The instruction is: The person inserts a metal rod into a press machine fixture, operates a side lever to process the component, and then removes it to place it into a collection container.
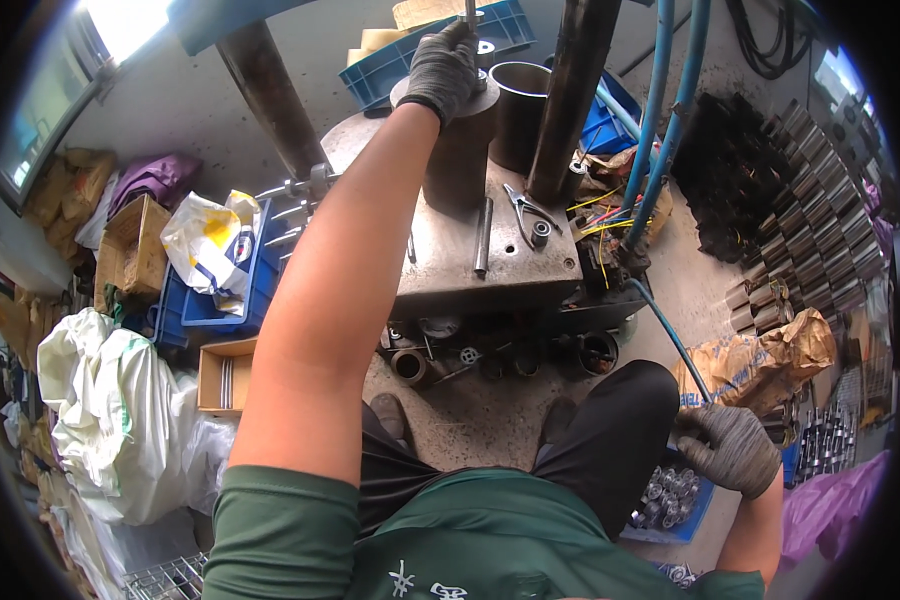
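Note:
My left hand [442, 68], in a grey knit glove, reaches over the top of a thick metal cylinder [457, 165] standing on the press's steel table. Its fingers are closed at a thin upright metal rod [470, 14]; the fingertips are partly hidden. Small metal bushings [484, 52] stand beside that hand. Low on the right, my gloved right hand [732, 452] is closed around the end of a blue lever [673, 345] that slants up to the machine. Pliers [523, 212], a ring-shaped part [540, 232] and a metal bar [483, 238] lie on the steel table [440, 262].
Dark steel columns [570, 100] and blue hoses [660, 120] rise around the table. Behind stand a wide metal tube [520, 115] and a blue crate [510, 30]. Stacked tubes [820, 200] fill the right side. Left are blue bins [260, 270], a wooden box [210, 378] and white sacks [95, 420].

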### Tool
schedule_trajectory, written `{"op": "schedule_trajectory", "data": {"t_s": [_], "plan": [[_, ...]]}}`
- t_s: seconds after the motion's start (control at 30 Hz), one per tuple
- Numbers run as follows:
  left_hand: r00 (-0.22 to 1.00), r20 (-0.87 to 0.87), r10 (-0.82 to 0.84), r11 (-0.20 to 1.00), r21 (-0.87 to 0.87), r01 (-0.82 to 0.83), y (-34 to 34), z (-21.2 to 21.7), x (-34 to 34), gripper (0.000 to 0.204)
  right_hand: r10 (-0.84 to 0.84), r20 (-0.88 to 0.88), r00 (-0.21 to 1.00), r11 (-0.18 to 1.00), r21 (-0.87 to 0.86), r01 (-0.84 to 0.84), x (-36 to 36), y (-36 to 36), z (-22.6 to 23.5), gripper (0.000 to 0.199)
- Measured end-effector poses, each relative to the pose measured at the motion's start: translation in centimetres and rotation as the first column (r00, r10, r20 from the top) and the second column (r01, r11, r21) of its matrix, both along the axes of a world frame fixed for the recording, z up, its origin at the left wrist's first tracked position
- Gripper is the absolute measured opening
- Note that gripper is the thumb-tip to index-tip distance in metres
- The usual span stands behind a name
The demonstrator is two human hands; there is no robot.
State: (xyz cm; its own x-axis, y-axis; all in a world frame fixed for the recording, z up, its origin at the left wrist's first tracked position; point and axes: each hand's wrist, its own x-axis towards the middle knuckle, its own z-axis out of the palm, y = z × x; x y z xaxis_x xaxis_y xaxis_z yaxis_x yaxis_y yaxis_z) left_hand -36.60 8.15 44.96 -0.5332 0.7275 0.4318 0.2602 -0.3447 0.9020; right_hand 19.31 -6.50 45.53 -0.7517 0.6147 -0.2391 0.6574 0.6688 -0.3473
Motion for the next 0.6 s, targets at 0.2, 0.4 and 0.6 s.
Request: {"op": "schedule_trajectory", "data": {"t_s": [0.2, 0.4, 0.6], "plan": [[1.0, 0.0, 0.006, 0.998, 0.067, -0.006, -0.5, -0.2, -0.5, 0.022, 0.099, 0.128, 0.987, 0.994, 0.034, -0.104, -0.5, -0.2, 0.2, 0.034], [0.987, -0.13, 0.097, 0.994, -0.029, -0.102, 0.0, -0.2, -0.7, 0.023, -0.04, 0.011, 0.999, 0.997, -0.07, 0.04, -0.2, 0.0, 0.3, 0.034], [0.971, -0.208, 0.115, 0.993, 0.027, -0.111, 0.3, -0.7, -2.5, 0.023, -0.049, 0.021, 0.999, 0.997, -0.057, 0.05, -0.7, 0.2, 0.3, 0.033]]}}
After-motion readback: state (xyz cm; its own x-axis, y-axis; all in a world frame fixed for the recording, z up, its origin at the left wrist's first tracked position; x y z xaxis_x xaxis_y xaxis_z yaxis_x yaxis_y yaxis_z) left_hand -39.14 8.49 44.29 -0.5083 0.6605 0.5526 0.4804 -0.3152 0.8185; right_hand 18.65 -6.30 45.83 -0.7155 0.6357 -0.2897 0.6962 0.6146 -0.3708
